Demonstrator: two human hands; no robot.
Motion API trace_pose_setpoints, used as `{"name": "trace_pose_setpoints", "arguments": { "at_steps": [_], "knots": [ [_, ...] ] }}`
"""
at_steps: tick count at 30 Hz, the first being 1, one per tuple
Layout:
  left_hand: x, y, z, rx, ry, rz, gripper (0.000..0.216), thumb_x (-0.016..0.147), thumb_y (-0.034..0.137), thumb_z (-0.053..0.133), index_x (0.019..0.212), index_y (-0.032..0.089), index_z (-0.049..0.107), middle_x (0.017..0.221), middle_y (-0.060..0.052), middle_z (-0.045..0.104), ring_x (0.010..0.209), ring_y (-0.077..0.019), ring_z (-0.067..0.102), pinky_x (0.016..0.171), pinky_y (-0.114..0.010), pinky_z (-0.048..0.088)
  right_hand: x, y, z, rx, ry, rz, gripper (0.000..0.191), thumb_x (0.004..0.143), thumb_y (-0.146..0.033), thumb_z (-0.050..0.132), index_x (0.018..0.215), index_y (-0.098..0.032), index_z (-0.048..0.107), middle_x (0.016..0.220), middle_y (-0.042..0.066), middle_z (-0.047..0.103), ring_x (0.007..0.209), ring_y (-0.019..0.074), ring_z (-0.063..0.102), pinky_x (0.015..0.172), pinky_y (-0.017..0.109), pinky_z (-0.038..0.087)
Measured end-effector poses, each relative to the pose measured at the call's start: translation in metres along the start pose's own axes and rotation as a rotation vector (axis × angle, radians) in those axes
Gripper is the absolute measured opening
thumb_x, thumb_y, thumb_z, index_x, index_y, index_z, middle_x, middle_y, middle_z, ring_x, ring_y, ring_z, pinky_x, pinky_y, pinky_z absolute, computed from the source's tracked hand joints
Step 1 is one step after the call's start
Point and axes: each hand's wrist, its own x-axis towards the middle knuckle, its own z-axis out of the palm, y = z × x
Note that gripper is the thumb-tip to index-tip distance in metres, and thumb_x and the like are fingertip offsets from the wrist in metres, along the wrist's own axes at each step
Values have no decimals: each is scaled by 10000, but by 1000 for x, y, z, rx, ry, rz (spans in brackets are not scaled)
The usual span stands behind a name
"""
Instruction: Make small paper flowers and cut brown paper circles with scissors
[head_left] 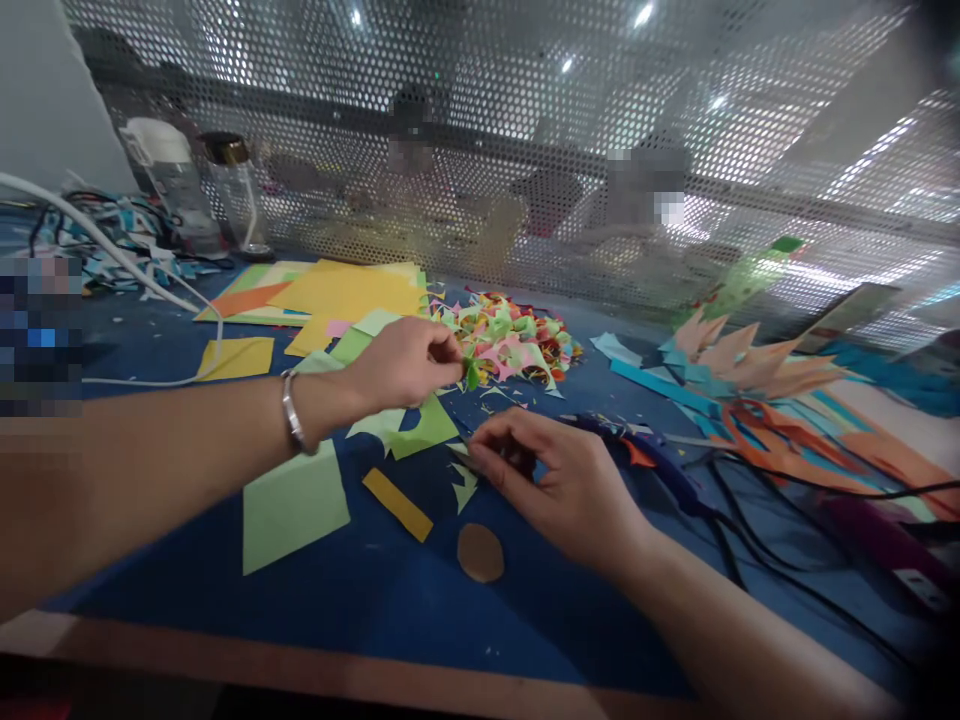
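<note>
My left hand (405,362) pinches a small folded green paper piece (472,374) just in front of a heap of small coloured folded papers (514,338). A silver bangle sits on that wrist. My right hand (551,480) rests low on the blue table cover (390,600), fingers curled round a small thin thing I cannot make out, beside light green paper scraps (420,425). A yellow strip (397,504) and a brown oval cutout (480,552) lie just in front of both hands.
Yellow, orange and green sheets (337,290) lie at the back left, with a white cable (150,290) and bottles (176,185). Orange and blue paper shapes (750,370), scissors (757,420) and black cords (787,500) crowd the right. A perforated screen (525,120) has people behind it.
</note>
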Motion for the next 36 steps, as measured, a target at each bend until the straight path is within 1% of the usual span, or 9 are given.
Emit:
{"name": "trace_pose_setpoints", "arguments": {
  "at_steps": [4,7,10,13,17,21,24,27,36],
  "knots": [
    [58,6,6,111,132,88,63,732,195,688,731,141,720,729,-45,710,658,-144,603,662,-292,445,1,1,1,-17,-38,-7,116,931,-232,576,854,-196,655,734,-12,646,607,100,544,582,223,438],
    [96,6,14,134,115,79,132,741,204,682,805,114,755,788,-93,734,708,-176,638,687,-315,469,2,1,1,-21,-69,13,112,935,-243,570,885,-200,661,769,-2,670,636,111,574,600,231,450],
    [120,6,21,144,107,51,180,750,170,665,870,82,768,830,-124,743,766,-204,664,716,-332,490,2,2,1,-36,-86,13,104,927,-233,569,883,-204,659,759,-3,670,635,115,580,581,232,445],
    [126,7,21,167,73,30,219,767,135,646,932,69,774,836,-125,749,787,-198,672,726,-320,496,2,3,1,-42,-91,-3,104,927,-226,570,869,-207,655,746,-7,667,631,114,579,571,227,439],
    [106,3,5,229,-13,39,241,713,119,698,939,98,781,858,-98,760,775,-187,667,727,-302,484,1,4,-1,-41,-108,3,122,937,-226,568,855,-204,655,757,-6,666,620,108,562,585,222,442],
    [59,-5,-23,365,-167,59,173,732,155,683,883,142,768,851,-53,759,763,-174,664,704,-274,447,1,5,-2,-49,-101,18,145,950,-264,562,858,-201,655,765,1,662,615,109,546,562,220,425],
    [20,-11,-37,474,-309,23,173,776,265,668,885,163,754,904,-60,756,791,-186,660,685,-272,413,1,5,-3,-54,-91,19,158,950,-276,552,851,-200,649,746,4,650,619,116,544,546,222,416],
    [-7,-15,-40,456,-392,-42,359,762,463,687,996,194,732,956,-62,740,825,-211,649,663,-276,402,1,5,-2,-66,-111,27,183,953,-296,545,829,-202,644,713,-1,632,606,119,530,540,226,413],
    [-16,-37,-44,621,-312,-4,392,726,393,606,1042,168,660,1012,-118,663,867,-258,618,700,-320,412,4,5,-2,-127,-92,77,223,951,-343,539,822,-207,660,658,-8,615,544,113,506,492,225,401]
  ]
}}
